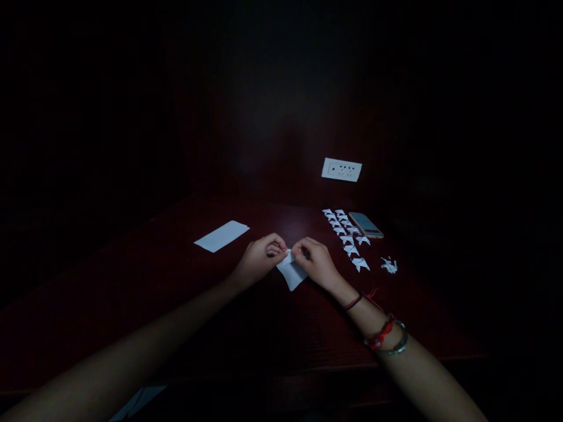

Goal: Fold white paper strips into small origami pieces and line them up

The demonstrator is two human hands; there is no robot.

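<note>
A small white sheet of paper (291, 273) lies on the dark red table (176, 293), its top edge pinched between both hands. My left hand (260, 258) grips the paper's upper left corner with closed fingers. My right hand (315, 261) pinches the upper right part, fingers curled. The right wrist wears a red thread, a red band and a metal bangle. The two hands almost touch above the sheet.
Several small folded white paper pieces (347, 237) lie in rows right of my hands, one crumpled piece (389, 266) farther right. A phone (365, 225) lies behind them. A white paper strip (221, 235) lies at the left. A wall socket (342, 169) sits behind.
</note>
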